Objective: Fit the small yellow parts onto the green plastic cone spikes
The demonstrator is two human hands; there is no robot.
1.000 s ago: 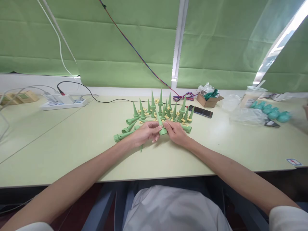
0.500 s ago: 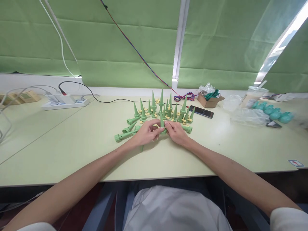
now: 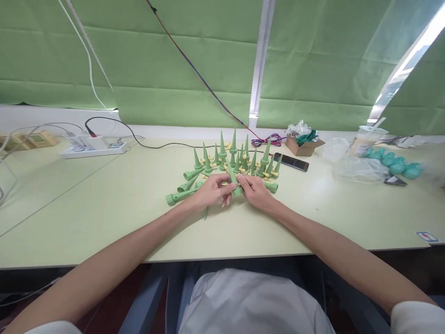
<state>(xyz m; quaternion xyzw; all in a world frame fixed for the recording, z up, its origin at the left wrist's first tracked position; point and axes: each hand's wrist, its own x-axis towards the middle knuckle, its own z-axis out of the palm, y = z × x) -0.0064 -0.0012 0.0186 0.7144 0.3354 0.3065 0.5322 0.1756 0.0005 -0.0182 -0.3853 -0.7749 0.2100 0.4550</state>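
Observation:
Between my two hands is a green plastic watering spike [image 3: 232, 172], its point up and leaning left, its wide collar low near the table. My left hand [image 3: 216, 191] pinches it from the left with thumb and fingers. From the right, my right hand [image 3: 256, 190] grips the same spike near its collar; my fingers hide part of it. Just behind stand several green spikes [image 3: 223, 150] with small yellow valves [image 3: 276, 174]. More spikes [image 3: 181, 195] lie on their sides by my left wrist, and one spike tip [image 3: 206, 213] shows under my left forearm.
A phone [image 3: 291, 161] and a small cardboard box [image 3: 304, 146] lie behind on the right. Farther right are a plastic cup [image 3: 365, 141], clear plastic bags [image 3: 361, 169] and teal bulbs [image 3: 396, 163]. A power strip [image 3: 93, 150] with cables sits at the left on the table [image 3: 114, 218].
The spike in my hands has tipped from upright to leaning left, and its collar shows more. My hands have barely shifted.

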